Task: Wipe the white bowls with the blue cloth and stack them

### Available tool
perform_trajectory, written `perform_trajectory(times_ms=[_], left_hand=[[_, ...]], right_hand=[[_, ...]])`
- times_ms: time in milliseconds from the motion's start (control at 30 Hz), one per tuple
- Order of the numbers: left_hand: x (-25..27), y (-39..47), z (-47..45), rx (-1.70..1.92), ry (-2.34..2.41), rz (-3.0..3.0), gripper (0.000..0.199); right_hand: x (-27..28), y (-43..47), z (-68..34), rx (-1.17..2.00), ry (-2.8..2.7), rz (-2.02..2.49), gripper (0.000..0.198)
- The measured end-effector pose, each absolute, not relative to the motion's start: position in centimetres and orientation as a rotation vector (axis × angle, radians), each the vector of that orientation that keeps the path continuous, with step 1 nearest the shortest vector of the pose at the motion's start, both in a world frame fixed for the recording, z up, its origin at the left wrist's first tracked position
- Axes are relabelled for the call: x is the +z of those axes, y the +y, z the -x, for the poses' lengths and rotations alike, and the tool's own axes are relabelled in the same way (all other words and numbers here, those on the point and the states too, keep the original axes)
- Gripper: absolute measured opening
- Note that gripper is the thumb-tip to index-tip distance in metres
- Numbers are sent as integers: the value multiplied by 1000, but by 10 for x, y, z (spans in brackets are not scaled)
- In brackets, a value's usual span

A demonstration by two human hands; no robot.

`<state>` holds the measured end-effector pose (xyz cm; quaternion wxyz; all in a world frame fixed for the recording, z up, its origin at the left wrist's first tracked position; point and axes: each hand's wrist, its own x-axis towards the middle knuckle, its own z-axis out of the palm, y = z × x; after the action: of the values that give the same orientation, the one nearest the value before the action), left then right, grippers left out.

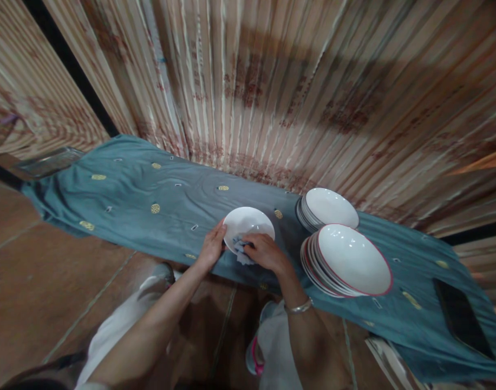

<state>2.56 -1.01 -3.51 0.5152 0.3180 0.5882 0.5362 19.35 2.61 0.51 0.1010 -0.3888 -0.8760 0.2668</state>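
A white bowl [254, 218] is at the front middle of the cloth-covered table, its inside facing up toward me. My left hand [212, 245] grips its left rim, with the fingers partly hidden behind the bowl. A crumpled light-blue cloth [245, 257] is bunched in my right hand [266, 252], which presses it against the near inside of the bowl. Part of the cloth hangs over the near rim. To the right of my right hand stands a stack of large white bowls with red rims [353, 260]. Behind it is a stack of smaller white bowls [331, 208].
The long table carries a blue-green cloth [130, 200] with pineapple prints. A dark flat device [463, 317] like a tablet or phone lies at its right end. Past the left end is a clear tray [51, 161]. A pleated curtain [248, 97] hangs right behind the table.
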Motion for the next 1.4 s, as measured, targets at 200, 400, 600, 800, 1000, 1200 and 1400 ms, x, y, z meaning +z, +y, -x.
perform_trajectory(times_ms=[200, 400, 600, 800, 1000, 1200, 1400], left_hand=[[-40, -10, -25, 1289, 1439, -839, 74], [-45, -9, -22, 1300, 1455, -944, 76], [-45, -10, -20, 1298, 1542, -1019, 66], [-44, -12, -21, 1307, 1470, -1020, 69], [-39, -14, -22, 1274, 1427, -930, 67], [-36, -13, -22, 1268, 1429, -929, 64], [-40, -11, -23, 1290, 1393, -932, 71]], right_hand=[[6, 28, -202, 881, -2566, 1092, 26], [0, 24, -189, 941, -2475, 962, 40], [-12, 22, -171, 872, -2374, 934, 45], [-22, 23, -163, 689, -2408, 1016, 57], [-15, 28, -164, 410, -2440, 1282, 55], [-8, 27, -183, 306, -2506, 1449, 37], [-6, 21, -201, 545, -2603, 1238, 23]])
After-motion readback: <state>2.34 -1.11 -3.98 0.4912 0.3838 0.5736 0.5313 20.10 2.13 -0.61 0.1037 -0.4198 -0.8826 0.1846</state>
